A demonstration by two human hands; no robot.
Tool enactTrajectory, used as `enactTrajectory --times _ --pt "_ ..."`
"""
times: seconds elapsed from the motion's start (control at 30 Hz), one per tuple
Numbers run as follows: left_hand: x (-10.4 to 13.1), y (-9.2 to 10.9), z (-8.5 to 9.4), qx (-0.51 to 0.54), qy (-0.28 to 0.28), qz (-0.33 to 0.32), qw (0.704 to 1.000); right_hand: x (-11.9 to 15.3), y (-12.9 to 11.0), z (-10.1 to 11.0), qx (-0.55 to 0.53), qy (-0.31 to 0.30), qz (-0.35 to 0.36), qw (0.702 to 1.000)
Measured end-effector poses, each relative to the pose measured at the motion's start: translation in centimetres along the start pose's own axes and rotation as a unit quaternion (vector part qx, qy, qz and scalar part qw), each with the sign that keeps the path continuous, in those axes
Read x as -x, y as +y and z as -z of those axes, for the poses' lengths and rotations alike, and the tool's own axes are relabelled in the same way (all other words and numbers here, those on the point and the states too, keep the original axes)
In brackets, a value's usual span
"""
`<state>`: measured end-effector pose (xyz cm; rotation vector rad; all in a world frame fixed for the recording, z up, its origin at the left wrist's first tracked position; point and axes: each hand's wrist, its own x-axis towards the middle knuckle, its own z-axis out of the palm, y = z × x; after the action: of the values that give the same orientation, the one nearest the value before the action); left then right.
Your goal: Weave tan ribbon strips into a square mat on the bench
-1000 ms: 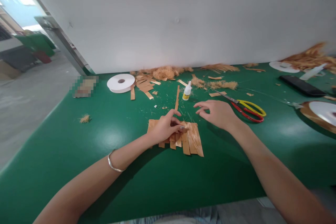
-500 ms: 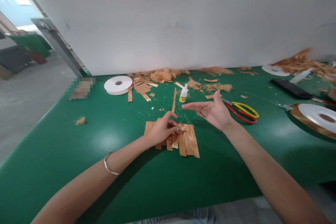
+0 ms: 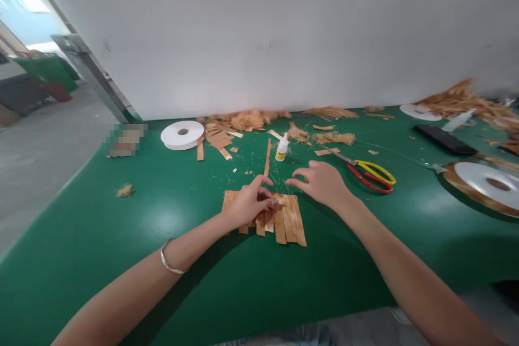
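My left hand [image 3: 252,203] rests on a mat of overlapping tan ribbon strips [image 3: 292,221]. Its thumb and bent fingers close on the strips' upper middle, while the index finger arches forward; the exact pinch point is partly hidden. To the right, my right hand [image 3: 322,184] hovers just above the table, empty, with thumb and fingers apart and curved. A small white glue bottle with a yellow label [image 3: 282,147] stands upright beyond both hands. One loose tan strip [image 3: 267,157] lies just past my left fingertips.
Red-and-yellow-handled scissors [image 3: 368,174] lie right of my right hand. A white ribbon roll [image 3: 182,135] is at back left, and a brown ribbon roll [image 3: 466,186] at right. Fibre scraps [image 3: 251,118] line the white wall [image 3: 259,38]. A black phone-like object [image 3: 446,139] lies back right.
My right hand has turned from a sideways, stretched-out pose to palm down with curved fingers, uncovering the scissor blades. My left hand stays on the strips. The view has tilted slightly upward.
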<state>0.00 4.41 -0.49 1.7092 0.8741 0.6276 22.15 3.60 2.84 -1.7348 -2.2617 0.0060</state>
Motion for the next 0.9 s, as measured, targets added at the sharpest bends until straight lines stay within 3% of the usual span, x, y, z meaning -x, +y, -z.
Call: enactTrajectory --times 0.07,0.13,0.23,0.3,0.37,0.43,0.5,0.57,0.67,0.73,0.83,0.9 --pt "0.1 0.2 0.0 -0.004 0.000 0.002 1.000 -0.1 0.3 -0.1 -0.059 0.005 -0.044 0.997" --pt "0.1 0.3 0.1 -0.007 0.000 0.000 1.000 -0.2 0.5 0.0 -0.195 -0.014 -0.067 0.978" --pt "0.2 0.3 0.1 -0.013 0.002 -0.004 1.000 -0.4 0.3 0.3 -0.433 -0.085 -0.073 0.895" --pt "0.1 0.2 0.1 -0.017 0.006 -0.007 1.000 -0.4 0.1 0.5 -0.529 -0.119 -0.073 0.837" --pt "0.1 0.0 0.1 -0.011 0.004 -0.016 1.000 -0.4 -0.2 0.8 -0.575 -0.136 -0.073 0.803" --pt "0.0 -0.3 0.1 0.004 0.000 -0.025 1.000 -0.2 -0.2 1.0 -0.591 -0.144 -0.066 0.791" --pt "0.0 -0.5 0.0 0.017 -0.003 -0.023 1.000 0.1 -0.2 1.1 -0.577 -0.142 -0.047 0.803" --pt "0.0 -0.5 0.0 0.018 -0.001 -0.013 1.000 0.3 -0.1 1.3 -0.514 -0.141 -0.025 0.846" --pt "0.0 -0.3 0.0 0.009 0.003 -0.002 1.000 0.4 -0.3 1.7 -0.292 -0.133 -0.023 0.947" --pt "0.0 -0.1 0.0 0.004 0.002 -0.001 1.000 0.4 -0.4 1.7 -0.107 -0.081 -0.032 0.990" --pt "0.0 0.2 0.0 0.010 -0.002 0.003 1.000 0.3 -0.3 1.6 0.044 0.013 -0.064 0.997" --pt "0.0 0.3 0.0 0.011 -0.001 0.006 1.000 0.1 0.0 1.5 -0.005 0.038 -0.108 0.993"
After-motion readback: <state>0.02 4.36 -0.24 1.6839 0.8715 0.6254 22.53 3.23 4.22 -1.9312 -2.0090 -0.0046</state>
